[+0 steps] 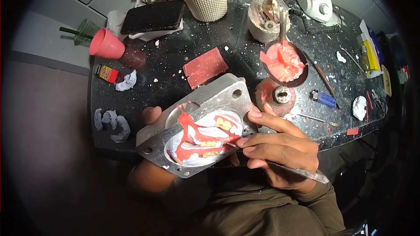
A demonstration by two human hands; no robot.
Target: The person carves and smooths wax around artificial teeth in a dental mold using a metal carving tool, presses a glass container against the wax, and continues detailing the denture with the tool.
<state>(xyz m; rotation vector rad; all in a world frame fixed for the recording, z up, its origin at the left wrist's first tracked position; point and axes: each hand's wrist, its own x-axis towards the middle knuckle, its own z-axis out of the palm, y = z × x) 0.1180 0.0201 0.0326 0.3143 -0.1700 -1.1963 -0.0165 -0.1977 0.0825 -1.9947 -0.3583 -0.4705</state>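
A grey metal flask [214, 89] is held up, tilted, over the table's front edge. Inside it lies a white dental cast with red wax [190, 127] and yellowish teeth. My left hand [152, 114] grips the flask from behind and below; its thumb shows at the left side and most of it is hidden. In my right hand [284, 150] is a thin metal carving tool [302, 172], pinched between the fingers, its tip at the wax beside the teeth. The right index finger rests near the flask's right edge.
Behind the flask lies a pink wax sheet [205, 67]. A pan of wax pieces [285, 63] sits above a burner [282, 95] on the right. Also on the black table [170, 70] are a blue lighter [323, 98], a pink cup [106, 44] and a pen holder [205, 3].
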